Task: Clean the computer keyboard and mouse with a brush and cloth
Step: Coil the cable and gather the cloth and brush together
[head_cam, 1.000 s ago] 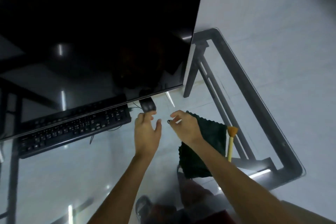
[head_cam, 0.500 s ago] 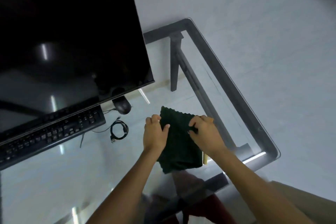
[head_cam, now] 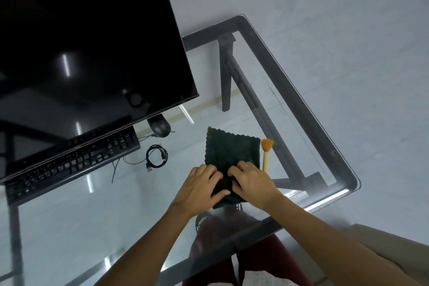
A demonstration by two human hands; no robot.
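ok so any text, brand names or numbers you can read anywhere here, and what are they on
No text is readable.
keyboard: key legends show only as pale specks, too small and blurred to read.
monitor: screen dark, no logo or label legible.
mouse, cloth, brush: no markings visible.

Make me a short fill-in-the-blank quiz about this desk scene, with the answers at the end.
1. Both hands, the left hand and the right hand, rest on the dark green ____.
2. The brush lies just to the ____ of the cloth.
3. The mouse sits under the corner of the ____.
4. Between the keyboard and the cloth lies a coiled ____.

Answers: cloth; right; monitor; cable
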